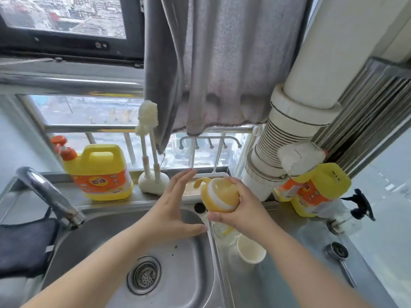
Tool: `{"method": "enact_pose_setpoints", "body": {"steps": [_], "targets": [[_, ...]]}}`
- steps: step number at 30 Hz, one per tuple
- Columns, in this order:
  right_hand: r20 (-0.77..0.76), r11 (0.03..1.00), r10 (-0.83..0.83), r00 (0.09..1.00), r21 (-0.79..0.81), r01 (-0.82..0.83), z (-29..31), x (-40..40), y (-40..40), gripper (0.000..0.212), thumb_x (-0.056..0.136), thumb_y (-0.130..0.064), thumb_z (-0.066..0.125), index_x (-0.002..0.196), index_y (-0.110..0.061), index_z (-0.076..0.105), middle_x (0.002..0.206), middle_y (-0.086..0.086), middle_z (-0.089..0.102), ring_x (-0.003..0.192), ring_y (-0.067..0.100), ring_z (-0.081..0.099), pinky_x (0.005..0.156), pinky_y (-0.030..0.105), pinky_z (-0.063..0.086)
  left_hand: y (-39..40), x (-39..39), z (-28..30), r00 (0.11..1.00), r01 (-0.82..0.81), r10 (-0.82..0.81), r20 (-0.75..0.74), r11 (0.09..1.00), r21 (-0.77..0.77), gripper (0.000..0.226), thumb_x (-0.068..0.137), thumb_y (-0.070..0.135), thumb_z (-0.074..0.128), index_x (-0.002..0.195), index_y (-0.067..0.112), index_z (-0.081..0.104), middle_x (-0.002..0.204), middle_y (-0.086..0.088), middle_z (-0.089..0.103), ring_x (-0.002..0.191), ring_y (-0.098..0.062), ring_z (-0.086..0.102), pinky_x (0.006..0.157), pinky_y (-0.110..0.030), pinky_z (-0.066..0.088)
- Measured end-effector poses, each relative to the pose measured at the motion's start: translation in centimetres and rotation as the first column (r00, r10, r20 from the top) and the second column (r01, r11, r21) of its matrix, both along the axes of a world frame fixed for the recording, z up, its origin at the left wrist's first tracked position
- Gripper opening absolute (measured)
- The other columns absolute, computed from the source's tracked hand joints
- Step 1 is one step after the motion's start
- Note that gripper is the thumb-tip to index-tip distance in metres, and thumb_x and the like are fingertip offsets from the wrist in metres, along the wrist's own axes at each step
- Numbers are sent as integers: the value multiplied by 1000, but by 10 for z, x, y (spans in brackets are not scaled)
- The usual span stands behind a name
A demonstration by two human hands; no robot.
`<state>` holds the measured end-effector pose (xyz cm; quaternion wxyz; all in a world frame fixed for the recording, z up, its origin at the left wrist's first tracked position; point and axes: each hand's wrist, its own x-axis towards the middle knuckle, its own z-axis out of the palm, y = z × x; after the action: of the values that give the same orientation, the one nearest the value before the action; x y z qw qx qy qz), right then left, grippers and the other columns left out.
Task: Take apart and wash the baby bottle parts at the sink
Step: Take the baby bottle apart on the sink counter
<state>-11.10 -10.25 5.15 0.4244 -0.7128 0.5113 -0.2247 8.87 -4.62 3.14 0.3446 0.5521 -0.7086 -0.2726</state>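
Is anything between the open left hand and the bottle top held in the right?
Nothing visible. The left hand is open just left of the yellow bottle top, which the right hand grips above the sink's right rim; only open air separates them.

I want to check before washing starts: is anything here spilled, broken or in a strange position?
Nothing stands out. The right hand holds the yellow bottle top over the sink edge; the left hand is open beside it.
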Motion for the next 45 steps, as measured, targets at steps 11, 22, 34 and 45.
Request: {"method": "enact_pose_setpoints", "body": {"steps": [11, 22, 34, 45], "targets": [[45, 971, 235, 971, -47, -233, 5, 87, 60, 78, 58, -62, 76, 124, -39, 41, 121, -15, 48, 110, 2, 49, 92, 18, 42, 59, 53, 11, 985, -172, 172, 34, 985, 1, 94, 50, 63, 79, 132, 41, 38, 138, 25, 32, 132, 9, 24, 109, -13, 24], [26, 931, 363, 931, 35, -364, 14, 94, 75, 73, 49, -66, 71, 114, -51, 41, 117, -15, 56, 104, -1, 58, 88, 17, 47, 90, 68, 16, 979, -199, 196, 46, 978, 64, 90, 52, 54, 80, 132, 32, 43, 134, 22, 35, 129, 8, 31, 106, -12, 29], [-81, 912, 409, 909, -7, -411, 31, 80, 75, 60, 63, -33, 79, 118, -39, 57, 99, -14, 67, 86, -2, 64, 80, 20, 53, 96, 62, 16, 985, -103, 99, 144, 995, 18, 97, 49, 46, 91, 134, 32, 46, 136, 23, 36, 132, 5, 27, 108, -16, 30], [-223, 917, 382, 897, -30, -398, 35, 83, 81, 51, 70, -30, 70, 118, -35, 53, 102, -12, 63, 85, 0, 59, 69, 12, 48, 93, 60, 7, 979, -100, 95, 182, 995, 14, 97, 45, 51, 88, 130, 36, 45, 131, 29, 34, 129, 5, 29, 104, -11, 29]]}}
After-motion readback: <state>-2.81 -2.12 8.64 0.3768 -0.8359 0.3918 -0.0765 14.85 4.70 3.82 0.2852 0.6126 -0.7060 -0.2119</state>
